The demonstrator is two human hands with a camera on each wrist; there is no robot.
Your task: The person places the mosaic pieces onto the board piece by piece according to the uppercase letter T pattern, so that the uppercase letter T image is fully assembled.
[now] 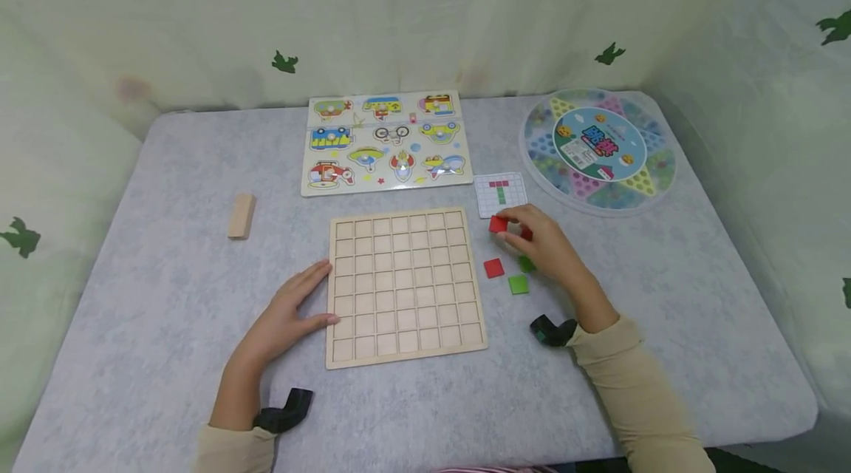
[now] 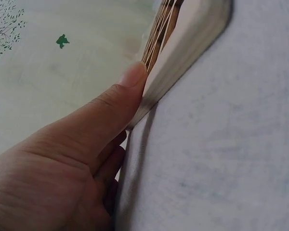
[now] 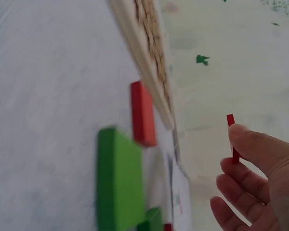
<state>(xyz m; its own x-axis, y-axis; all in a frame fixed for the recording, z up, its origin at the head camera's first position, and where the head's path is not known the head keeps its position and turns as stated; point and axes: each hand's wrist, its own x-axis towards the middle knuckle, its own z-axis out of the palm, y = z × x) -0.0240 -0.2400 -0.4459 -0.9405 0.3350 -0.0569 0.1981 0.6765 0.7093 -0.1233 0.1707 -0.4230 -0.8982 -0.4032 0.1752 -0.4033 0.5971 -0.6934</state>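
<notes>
Between thumb and fingertips, my right hand [image 1: 548, 247] pinches a square red tile [image 1: 498, 224], raised off the table in the right wrist view. Beneath and beside that hand lie another red tile [image 1: 493, 268], a green tile [image 1: 518, 284], a partly covered green tile [image 1: 527, 264] and a partly covered red tile [image 1: 527, 233]. A wooden grid board [image 1: 407, 278] lies flat in the middle, its cells bare. My left hand [image 1: 282, 321] rests at its left edge, fingers extended, the thumb [image 2: 134, 74] touching the rim.
Behind the right hand lies a pattern card [image 1: 501, 195] with a red and green T. A vehicle puzzle board [image 1: 359, 181] is at the back, and a round star-patterned game board [image 1: 598, 196] is at the back right. A wooden block [image 1: 241, 216] lies at left.
</notes>
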